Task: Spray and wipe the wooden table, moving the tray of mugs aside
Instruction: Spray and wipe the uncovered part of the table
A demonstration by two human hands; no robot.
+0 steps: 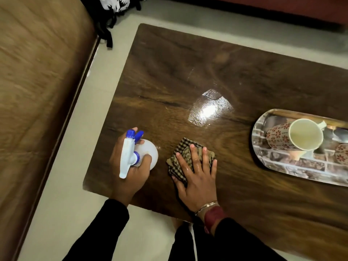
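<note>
Nearest the person, the right hand (195, 170) lies flat with fingers spread, pressing a checked cloth (185, 157) onto the wooden table (188, 72) close to its near edge; it is not closed around the cloth, only bearing down on it, and the fingers look wet. Just beside it, the left hand (130, 164) is wrapped around the neck of a white spray bottle (138, 153) with a blue nozzle, a finger near the trigger; whether the bottle's base rests on the wood or hangs just above it cannot be told.

A little farther in, a glossy patch (209, 108) catches the light — probably spray not yet wiped. The wiping therefore seems to be underway on the left part of the table, with that patch and the far half still to do.

To the right, well apart from both hands, the patterned oval tray (278, 166) sits on the wood with a floral mug (293, 134) on it and a second at the frame edge. Whether it has already been shifted aside cannot be judged — the wood under it looks likely still to need cleaning.
</note>
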